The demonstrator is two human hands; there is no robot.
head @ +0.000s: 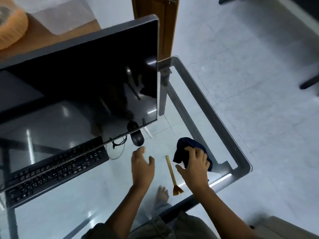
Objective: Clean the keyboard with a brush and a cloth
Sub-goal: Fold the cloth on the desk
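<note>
A black keyboard lies on the glass table, under the lower edge of a dark monitor. A wooden-handled brush lies on the glass between my hands, bristles toward me. My right hand rests on a crumpled dark blue cloth with fingers curled over it, near the table's right corner. My left hand hovers above the glass with relaxed fingers, holding nothing, to the right of the keyboard.
A black mouse with its cable lies just beyond my left hand, by the monitor's corner. The table's metal frame runs close past the cloth. A bare foot shows through the glass. A wooden door frame stands behind.
</note>
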